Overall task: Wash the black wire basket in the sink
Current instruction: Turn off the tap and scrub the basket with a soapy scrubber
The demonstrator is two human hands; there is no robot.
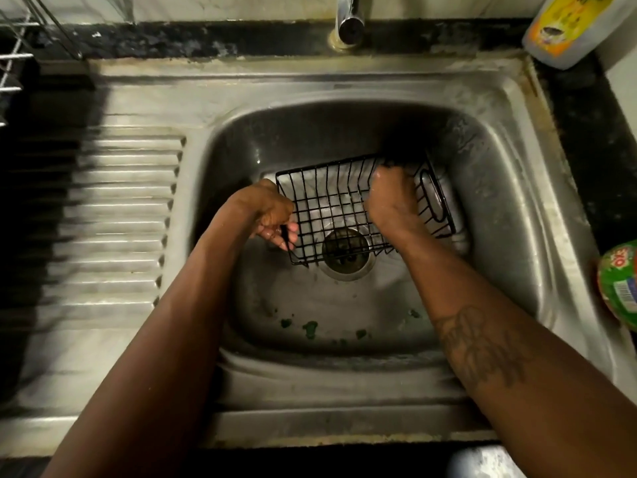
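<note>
**Wire basket held over the drain, both hands on it**

The black wire basket sits tilted in the bowl of the steel sink, between the two hands and partly over the drain. The left hand grips the basket's near end, fingers curled round the end wire. The right hand reaches into the basket and is bunched against its far side; its fingertips are hidden, so whether it holds anything cannot be told.

Nearer the person than the hands, green specks lie on the sink floor. Beyond the hands stands the tap. Outside the left hand runs the ribbed drainboard, with a wire rack at its far corner. Beyond the right hand stands a yellow bottle, and a green container sits outside the right forearm.
</note>
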